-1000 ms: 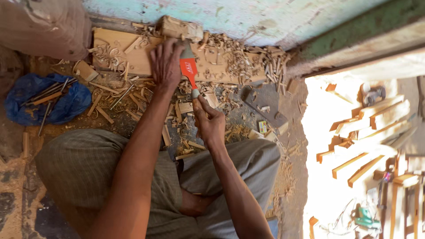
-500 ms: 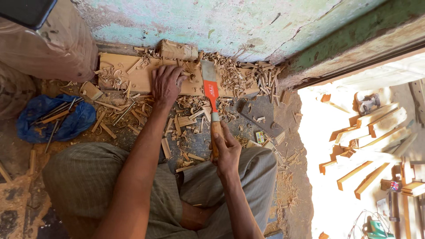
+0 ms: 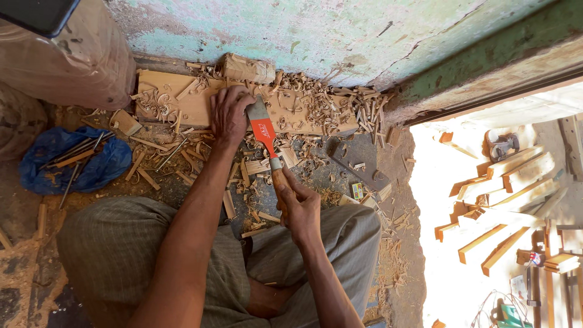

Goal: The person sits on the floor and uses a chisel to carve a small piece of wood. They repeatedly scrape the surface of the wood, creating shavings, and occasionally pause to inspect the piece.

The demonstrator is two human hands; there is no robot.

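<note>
The hatchet [image 3: 265,130] (red-painted head) is gripped by its wooden handle in the closed right hand [image 3: 299,206]. The wooden plank [image 3: 200,103] at the far wall is pressed flat by the left hand [image 3: 229,113], fingers spread.

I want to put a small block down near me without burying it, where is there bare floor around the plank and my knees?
The barest patch is the dark floor right of the hatchet, between the plank and your right knee. It is crowded with shavings along the plank and offcuts under your left hand. The blue bag fills the left side.
</note>
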